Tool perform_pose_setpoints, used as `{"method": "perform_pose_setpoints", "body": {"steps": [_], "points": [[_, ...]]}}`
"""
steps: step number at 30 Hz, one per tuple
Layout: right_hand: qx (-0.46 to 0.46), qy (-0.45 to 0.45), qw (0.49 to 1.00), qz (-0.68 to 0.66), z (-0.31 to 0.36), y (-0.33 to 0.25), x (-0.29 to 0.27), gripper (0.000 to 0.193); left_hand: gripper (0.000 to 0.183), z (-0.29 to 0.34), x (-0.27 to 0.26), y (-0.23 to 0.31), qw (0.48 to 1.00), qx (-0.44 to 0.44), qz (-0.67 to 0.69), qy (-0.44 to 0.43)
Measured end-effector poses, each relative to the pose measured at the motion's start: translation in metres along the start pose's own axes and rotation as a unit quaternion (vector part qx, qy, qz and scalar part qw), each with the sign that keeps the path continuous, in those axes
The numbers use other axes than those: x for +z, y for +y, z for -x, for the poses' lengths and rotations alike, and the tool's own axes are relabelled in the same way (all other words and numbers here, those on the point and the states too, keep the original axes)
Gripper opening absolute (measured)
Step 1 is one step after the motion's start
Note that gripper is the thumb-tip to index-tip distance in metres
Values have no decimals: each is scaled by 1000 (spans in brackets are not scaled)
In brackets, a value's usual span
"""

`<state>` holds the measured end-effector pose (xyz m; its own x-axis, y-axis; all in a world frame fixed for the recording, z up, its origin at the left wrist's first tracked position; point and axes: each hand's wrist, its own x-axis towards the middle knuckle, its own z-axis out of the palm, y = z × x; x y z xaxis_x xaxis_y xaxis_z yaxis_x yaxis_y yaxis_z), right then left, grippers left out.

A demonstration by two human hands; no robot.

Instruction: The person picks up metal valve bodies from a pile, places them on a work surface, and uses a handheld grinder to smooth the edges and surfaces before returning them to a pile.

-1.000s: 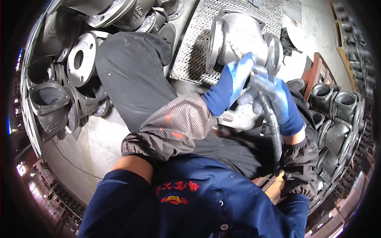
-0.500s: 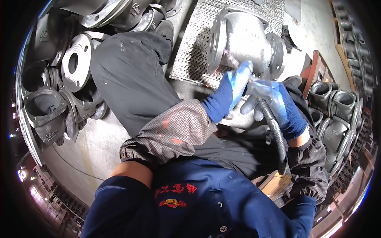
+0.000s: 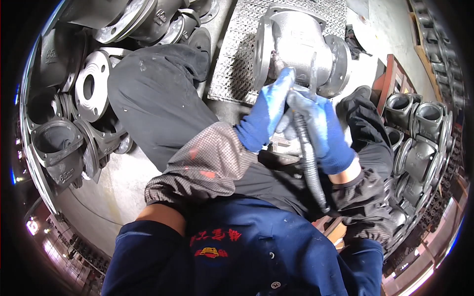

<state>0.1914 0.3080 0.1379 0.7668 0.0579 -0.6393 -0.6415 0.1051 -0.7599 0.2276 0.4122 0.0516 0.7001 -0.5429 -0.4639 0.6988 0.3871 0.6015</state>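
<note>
A grey cast-metal valve body (image 3: 301,44) with round flanges at both sides lies on a textured metal plate (image 3: 231,64). In blue coated gloves, both my hands are closed round a slim hand grinder, mostly hidden by my fingers, just on the near side of the casting. Its pinkish tip (image 3: 278,63) meets the casting near the left flange. My left hand (image 3: 266,113) wraps the front part. My right hand (image 3: 318,128) grips further back, where a black ribbed hose (image 3: 309,165) runs down toward my lap. A thin grey bar (image 3: 313,74) sticks up beyond the right hand.
Similar flanged castings (image 3: 57,140) are piled along the left, beside my leg, and more castings (image 3: 419,158) are stacked at the right. A reddish-brown frame (image 3: 392,81) stands at the right. A wooden piece (image 3: 335,232) shows below the hose.
Both hands and the grinder have shifted left along the casting, and the hose has swung left with them. The casting appears slightly further left and higher in view.
</note>
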Motion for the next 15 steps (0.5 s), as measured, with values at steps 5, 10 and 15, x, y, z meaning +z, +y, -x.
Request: {"method": "perform_pose_setpoints", "body": {"steps": [5, 10, 15], "points": [[-34, 57, 986, -153, -3, 29, 23, 32, 42, 10, -13, 0, 997, -50, 43, -29], [-62, 39, 997, -16, -13, 14, 15, 27, 28, 7, -1, 12, 995, 11, 77, 66], [-113, 107, 985, -70, 2, 7, -2, 30, 28, 18, 4, 18, 999, 13, 47, 6]]}}
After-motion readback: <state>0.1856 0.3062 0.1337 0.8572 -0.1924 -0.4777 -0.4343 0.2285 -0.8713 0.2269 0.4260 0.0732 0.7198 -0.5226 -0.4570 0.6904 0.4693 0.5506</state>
